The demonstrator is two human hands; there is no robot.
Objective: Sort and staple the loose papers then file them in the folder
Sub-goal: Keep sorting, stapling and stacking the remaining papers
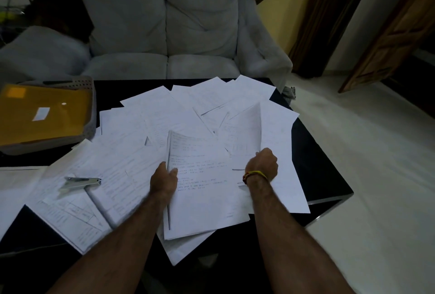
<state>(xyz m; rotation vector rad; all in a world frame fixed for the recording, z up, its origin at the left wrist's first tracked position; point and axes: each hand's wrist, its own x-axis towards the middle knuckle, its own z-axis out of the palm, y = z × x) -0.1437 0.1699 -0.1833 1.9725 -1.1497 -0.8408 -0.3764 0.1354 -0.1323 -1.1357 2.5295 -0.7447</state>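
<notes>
Several loose white papers (150,115) with handwriting lie spread over a black table (317,171). My left hand (163,180) grips the left edge of a small stack of written sheets (202,188) in front of me, thumb on top. My right hand (262,164) pinches a single sheet (247,133) and holds it lifted on edge above the pile. A silver stapler (81,182) lies on the papers to the left. A yellow folder (44,112) rests in a grey tray (90,82) at the table's far left.
A grey sofa (164,30) stands behind the table. White floor (367,152) stretches to the right, with a wooden door (395,35) at the far right. Some sheets hang over the table's near edge.
</notes>
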